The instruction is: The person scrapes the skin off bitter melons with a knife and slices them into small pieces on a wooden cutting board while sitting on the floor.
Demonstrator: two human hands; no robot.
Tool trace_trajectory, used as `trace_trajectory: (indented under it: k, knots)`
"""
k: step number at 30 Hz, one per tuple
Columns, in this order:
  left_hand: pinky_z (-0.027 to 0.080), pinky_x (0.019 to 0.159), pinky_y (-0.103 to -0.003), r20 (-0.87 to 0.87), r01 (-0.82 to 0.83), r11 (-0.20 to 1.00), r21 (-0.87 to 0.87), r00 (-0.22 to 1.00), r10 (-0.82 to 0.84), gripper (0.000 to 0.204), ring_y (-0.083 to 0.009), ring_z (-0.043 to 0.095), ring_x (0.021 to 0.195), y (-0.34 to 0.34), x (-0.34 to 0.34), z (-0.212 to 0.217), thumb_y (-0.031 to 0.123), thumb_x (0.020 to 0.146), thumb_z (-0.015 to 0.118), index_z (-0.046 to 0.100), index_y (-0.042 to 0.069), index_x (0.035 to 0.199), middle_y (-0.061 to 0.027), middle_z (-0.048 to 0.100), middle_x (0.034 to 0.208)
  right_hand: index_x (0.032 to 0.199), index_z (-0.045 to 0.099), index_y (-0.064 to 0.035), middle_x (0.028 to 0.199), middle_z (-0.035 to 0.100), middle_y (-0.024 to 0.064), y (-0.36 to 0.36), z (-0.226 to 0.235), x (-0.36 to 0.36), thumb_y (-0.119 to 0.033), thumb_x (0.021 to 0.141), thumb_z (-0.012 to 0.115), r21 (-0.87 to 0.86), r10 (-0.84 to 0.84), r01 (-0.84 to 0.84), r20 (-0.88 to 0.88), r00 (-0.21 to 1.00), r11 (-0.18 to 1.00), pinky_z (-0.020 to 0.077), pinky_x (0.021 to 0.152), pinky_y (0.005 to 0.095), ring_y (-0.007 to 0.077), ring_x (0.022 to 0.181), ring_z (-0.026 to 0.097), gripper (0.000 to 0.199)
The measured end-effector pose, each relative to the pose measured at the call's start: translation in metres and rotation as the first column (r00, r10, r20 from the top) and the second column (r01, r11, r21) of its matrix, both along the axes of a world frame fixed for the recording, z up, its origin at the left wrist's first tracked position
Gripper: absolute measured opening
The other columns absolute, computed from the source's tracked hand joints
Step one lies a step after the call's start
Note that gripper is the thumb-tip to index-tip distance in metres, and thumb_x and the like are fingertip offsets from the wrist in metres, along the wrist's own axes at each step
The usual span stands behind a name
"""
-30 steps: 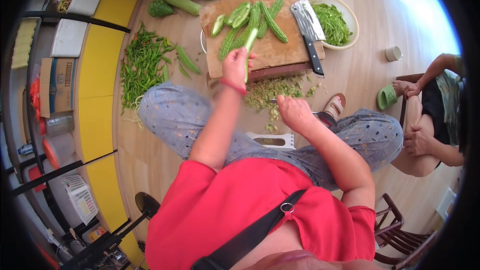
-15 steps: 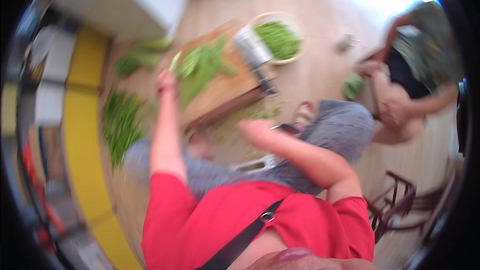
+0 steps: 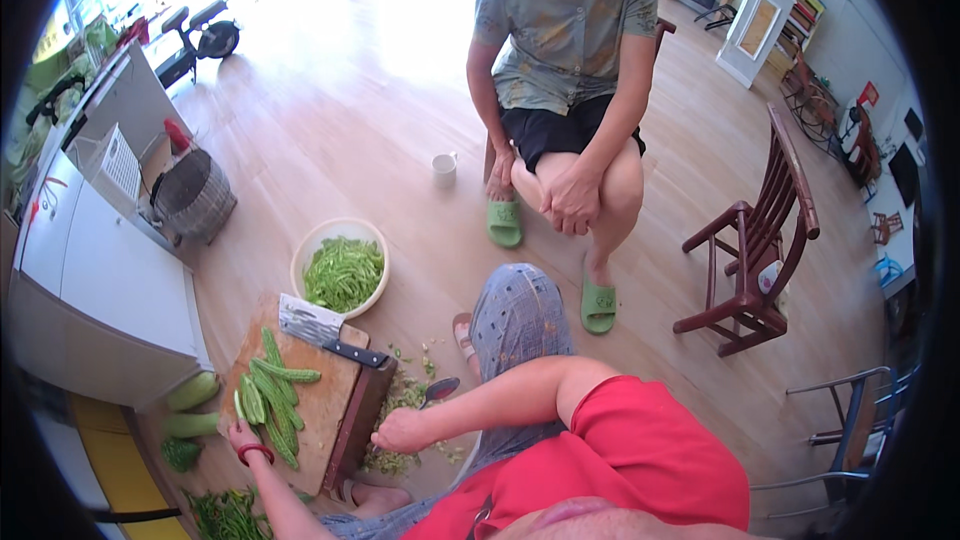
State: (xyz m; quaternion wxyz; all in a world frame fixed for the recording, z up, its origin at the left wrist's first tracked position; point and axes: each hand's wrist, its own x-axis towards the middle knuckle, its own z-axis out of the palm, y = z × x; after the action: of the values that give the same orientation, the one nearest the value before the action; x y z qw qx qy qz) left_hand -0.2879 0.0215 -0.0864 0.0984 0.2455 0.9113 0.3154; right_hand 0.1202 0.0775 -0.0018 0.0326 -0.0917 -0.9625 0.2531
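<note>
My left hand [image 3: 240, 434], a red bracelet at its wrist, closes on the near end of a bitter melon half [image 3: 239, 406] at the left edge of the wooden cutting board [image 3: 322, 408]. Beside it lie several bumpy green bitter melon pieces [image 3: 282, 410]. My right hand [image 3: 402, 431] is a fist off the board's right side. A dark spoon [image 3: 441, 389] sticks out past its wrist, the handle mostly hidden by the hand. A cleaver [image 3: 330, 332] rests across the board's far edge. Behind it a cream bowl [image 3: 383, 292] holds sliced green melon [image 3: 343, 273].
Pale scraps [image 3: 400, 400] litter the floor right of the board. Whole green vegetables [image 3: 190, 425] and long green peppers [image 3: 225, 515] lie at left. A seated person [image 3: 570, 70] in green slippers faces me. A white mug [image 3: 444, 170], a wooden chair [image 3: 750, 260] and a wicker basket [image 3: 195, 195] stand around.
My view has swung up and to the right, bringing the seated person and the room into sight. Both hands keep roughly their places about the board, and the cleaver still lies there.
</note>
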Motion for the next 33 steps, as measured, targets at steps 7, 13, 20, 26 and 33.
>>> trace_trajectory:
  k: [7, 13, 20, 26, 33]
  knots:
    - [0.044, 0.073, -0.034, -0.102, 0.007, 0.989, -0.146, 0.995, -0.022, 0.030, -0.0272, 0.058, 0.083, 0.001, -0.023, 0.012, 0.017, 0.074, 0.057, 0.056, -0.002, 0.097, -0.0185, 0.059, 0.094, 0.075, 0.048, 0.0006, 0.063, 0.057, 0.0171, -0.001, 0.003, -0.002, -0.015, 0.075, 0.045, -0.044, 0.067, -0.066, 0.028, 0.997, 0.997, 0.0469, 0.053, 0.0410, 0.0326, 0.062, 0.059, 0.016]
    - [0.046, 0.068, -0.032, -0.196, 0.199, 0.980, -0.030, 0.960, -0.201, 0.022, -0.0242, 0.060, 0.072, 0.021, 0.027, 0.076, 0.010, 0.071, 0.056, 0.060, -0.001, 0.089, -0.0161, 0.062, 0.083, 0.077, 0.049, 0.0006, 0.064, 0.058, 0.0164, 0.001, -0.004, 0.000, -0.014, 0.073, 0.047, 0.000, 0.120, -0.120, 0.040, 0.992, 0.993, 0.0473, 0.054, 0.0402, 0.0323, 0.062, 0.059, 0.015]
    - [0.044, 0.060, -0.023, 0.233, 0.733, 0.658, 0.173, 0.618, -0.751, 0.012, -0.0112, 0.056, 0.066, 0.040, 0.169, 0.145, 0.006, 0.077, 0.053, 0.061, -0.001, 0.082, -0.0062, 0.060, 0.071, 0.073, 0.053, 0.0007, 0.065, 0.058, 0.0172, 0.003, -0.004, 0.006, -0.022, 0.076, 0.048, -0.021, 0.126, -0.127, -0.046, 0.991, 0.992, 0.0480, 0.056, 0.0410, 0.0328, 0.063, 0.059, 0.023]
    - [0.047, 0.066, -0.026, 0.322, 0.964, 0.264, 0.041, 0.238, -0.916, 0.011, -0.0164, 0.059, 0.072, 0.012, 0.244, 0.135, 0.009, 0.077, 0.056, 0.062, 0.003, 0.085, -0.0086, 0.061, 0.076, 0.070, 0.049, -0.0002, 0.061, 0.057, 0.0160, 0.000, 0.015, 0.014, -0.015, 0.073, 0.047, -0.055, 0.212, -0.214, -0.048, 0.976, 0.975, 0.0465, 0.051, 0.0401, 0.0328, 0.061, 0.058, 0.015]
    - [0.043, 0.065, -0.039, 0.107, 0.911, 0.071, -0.405, 0.124, -0.986, 0.011, -0.0293, 0.053, 0.074, -0.008, 0.264, 0.107, 0.019, 0.069, 0.060, 0.058, 0.009, 0.075, -0.0113, 0.056, 0.075, 0.061, 0.056, -0.0045, 0.058, 0.058, 0.0131, -0.024, -0.009, 0.013, -0.020, 0.068, 0.051, -0.123, 0.084, -0.096, -0.099, 0.992, 0.988, 0.0458, 0.049, 0.0384, 0.0279, 0.056, 0.059, 0.018]
